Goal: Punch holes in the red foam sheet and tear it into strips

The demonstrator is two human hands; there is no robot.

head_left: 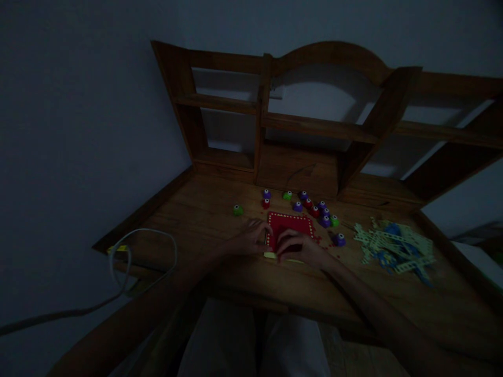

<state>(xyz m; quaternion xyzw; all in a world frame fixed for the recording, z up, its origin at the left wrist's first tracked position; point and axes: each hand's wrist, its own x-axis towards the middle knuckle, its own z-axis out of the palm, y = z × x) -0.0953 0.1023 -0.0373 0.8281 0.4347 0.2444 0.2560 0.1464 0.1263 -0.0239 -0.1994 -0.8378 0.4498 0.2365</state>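
The scene is dim. A red paper sheet (291, 225) with a punched pale border lies on the wooden desk (204, 214). My left hand (251, 238) rests at the sheet's left edge, fingers curled against it. Over the sheet's near edge lies my right hand (301, 247), fingers bent down on the paper and on a pale yellow strip (271, 255). Small paper punches in purple, red and green (314, 209) stand scattered just beyond the sheet, with one green punch (238, 210) off to the left and one purple punch (339, 240) to the right.
A heap of pale yellow and blue punched paper strips (396, 246) lies at the right. A wooden shelf unit (314, 125) rises at the back of the desk against the wall. A white cable (129, 256) loops over the desk's left corner.
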